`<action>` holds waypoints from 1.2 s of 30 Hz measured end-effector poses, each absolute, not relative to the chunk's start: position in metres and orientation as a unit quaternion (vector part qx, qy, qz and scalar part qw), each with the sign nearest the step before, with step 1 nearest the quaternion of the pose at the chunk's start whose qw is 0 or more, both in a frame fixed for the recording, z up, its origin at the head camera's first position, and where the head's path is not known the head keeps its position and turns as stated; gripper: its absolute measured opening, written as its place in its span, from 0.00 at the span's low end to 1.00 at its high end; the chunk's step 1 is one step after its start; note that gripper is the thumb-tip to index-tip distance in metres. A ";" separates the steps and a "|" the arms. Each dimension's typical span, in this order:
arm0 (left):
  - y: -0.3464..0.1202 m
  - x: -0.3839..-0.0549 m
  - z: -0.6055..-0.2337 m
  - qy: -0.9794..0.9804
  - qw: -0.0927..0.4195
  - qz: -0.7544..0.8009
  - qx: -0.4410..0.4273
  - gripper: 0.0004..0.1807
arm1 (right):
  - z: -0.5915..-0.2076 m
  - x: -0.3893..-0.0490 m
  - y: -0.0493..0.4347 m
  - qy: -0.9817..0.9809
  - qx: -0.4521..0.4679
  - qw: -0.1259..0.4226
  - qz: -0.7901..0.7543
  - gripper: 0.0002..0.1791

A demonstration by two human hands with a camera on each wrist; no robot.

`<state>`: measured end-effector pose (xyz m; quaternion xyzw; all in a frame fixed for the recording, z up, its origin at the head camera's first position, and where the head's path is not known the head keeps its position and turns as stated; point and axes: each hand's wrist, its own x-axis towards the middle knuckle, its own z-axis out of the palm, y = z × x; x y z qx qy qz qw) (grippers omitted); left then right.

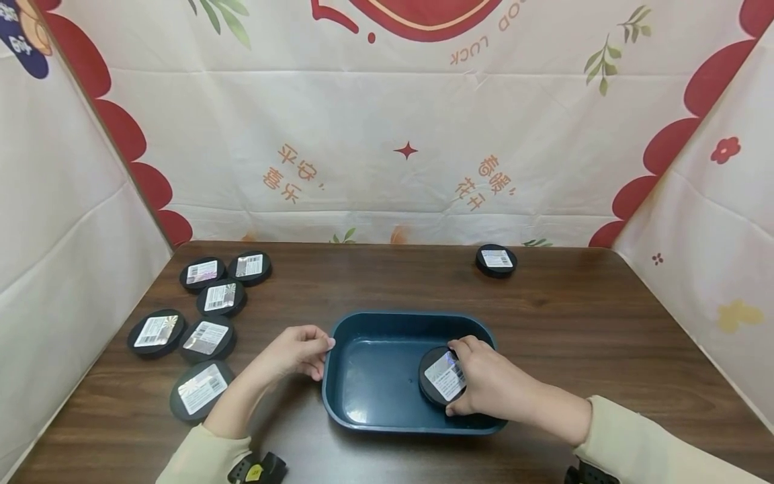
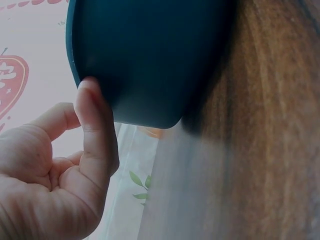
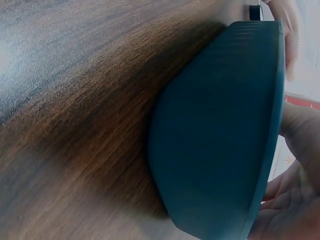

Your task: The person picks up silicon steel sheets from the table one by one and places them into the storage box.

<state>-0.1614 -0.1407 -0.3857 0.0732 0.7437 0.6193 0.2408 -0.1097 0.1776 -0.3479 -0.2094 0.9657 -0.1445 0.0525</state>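
A dark teal rectangular tray (image 1: 375,370) with rounded corners stands on the wooden table. My right hand (image 1: 492,380) reaches over its right side and grips a flat round black case (image 1: 432,396) with a white barcode label, inside the tray's right half. The case looks slightly tilted; whether it touches the tray floor I cannot tell. At the left rim, my left hand (image 1: 302,351) pinches the edge with its fingertips, also seen on the tray wall (image 2: 150,75) in the left wrist view. In the right wrist view, the tray's outer wall (image 3: 215,135) hides the held case.
Several similar black cases (image 1: 205,336) with labels lie in a loose group on the table's left side. One more case (image 1: 496,261) sits near the back edge, right of centre. Printed white cloth (image 1: 387,134) walls in the back and both sides.
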 end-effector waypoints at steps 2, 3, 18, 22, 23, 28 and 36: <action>-0.140 -0.161 -0.386 0.743 0.240 0.620 0.074 0.14 | -0.349 -0.110 0.177 0.967 -0.205 0.055 -0.142 0.49; -0.140 -0.161 -0.386 0.743 0.240 0.620 0.074 0.14 | -0.349 -0.110 0.176 0.967 -0.203 0.057 -0.142 0.49; -0.142 -0.160 -0.381 0.734 0.246 0.628 0.084 0.14 | -0.351 -0.113 0.171 0.965 -0.195 0.089 -0.153 0.49; -0.142 -0.160 -0.382 0.732 0.247 0.630 0.080 0.14 | -0.353 -0.114 0.171 0.963 -0.208 0.087 -0.150 0.48; -0.142 -0.160 -0.382 0.732 0.247 0.631 0.079 0.14 | -0.353 -0.114 0.171 0.962 -0.211 0.086 -0.150 0.48; -0.141 -0.160 -0.384 0.730 0.247 0.632 0.075 0.13 | -0.357 -0.113 0.171 0.961 -0.218 0.083 -0.146 0.47; -0.141 -0.159 -0.383 0.729 0.245 0.635 0.077 0.13 | -0.359 -0.114 0.171 0.963 -0.220 0.090 -0.128 0.48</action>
